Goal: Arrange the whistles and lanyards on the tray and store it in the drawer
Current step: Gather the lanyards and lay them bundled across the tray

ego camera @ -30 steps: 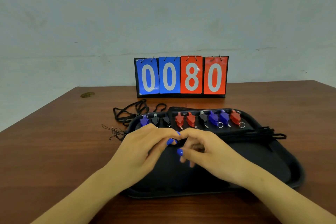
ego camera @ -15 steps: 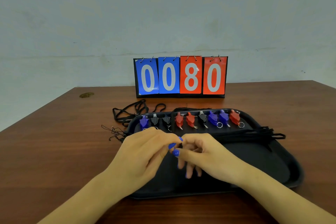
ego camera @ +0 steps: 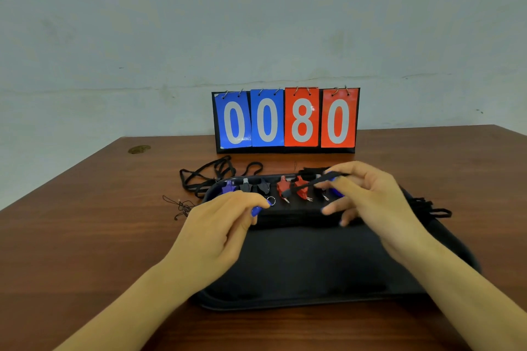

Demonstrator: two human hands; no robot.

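Plain room, wooden table, bare pale wall, flip scoreboard

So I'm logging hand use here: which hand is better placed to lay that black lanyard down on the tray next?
The right hand. It already pinches the black lanyard above the row of whistles on the tray, while the left hand holds no lanyard that can be made out.

Flip scoreboard standing at table's far edge is showing four white digits: 0 0 on blue cards at its left, 8 0 on red cards at its right.
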